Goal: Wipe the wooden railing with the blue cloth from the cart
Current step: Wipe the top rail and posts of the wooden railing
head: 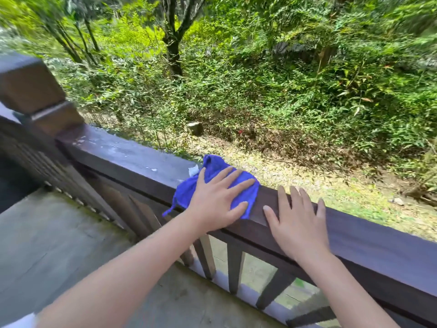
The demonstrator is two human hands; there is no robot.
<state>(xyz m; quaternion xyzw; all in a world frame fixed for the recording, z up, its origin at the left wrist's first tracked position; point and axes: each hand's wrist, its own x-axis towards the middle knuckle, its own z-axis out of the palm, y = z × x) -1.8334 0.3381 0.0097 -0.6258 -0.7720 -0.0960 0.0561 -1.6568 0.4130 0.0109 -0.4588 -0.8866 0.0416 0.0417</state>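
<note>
The dark wooden railing (pixel 123 157) runs from the corner post at the left down to the lower right. A blue cloth (pixel 214 165) lies spread on its top rail near the middle. My left hand (pixel 217 200) presses flat on the cloth, fingers spread. My right hand (pixel 298 221) rests flat on the bare rail just right of the cloth, fingers apart, holding nothing. Pale stains and a small white scrap (pixel 193 170) sit on the rail left of the cloth. The cart is out of view.
A thick square corner post (pixel 30 86) stands at the left. Vertical balusters (pixel 234 266) run under the rail. A concrete floor (pixel 59 237) lies on my side. Beyond the railing the ground drops to leaf litter, a tree stump (pixel 195 128) and dense green bushes.
</note>
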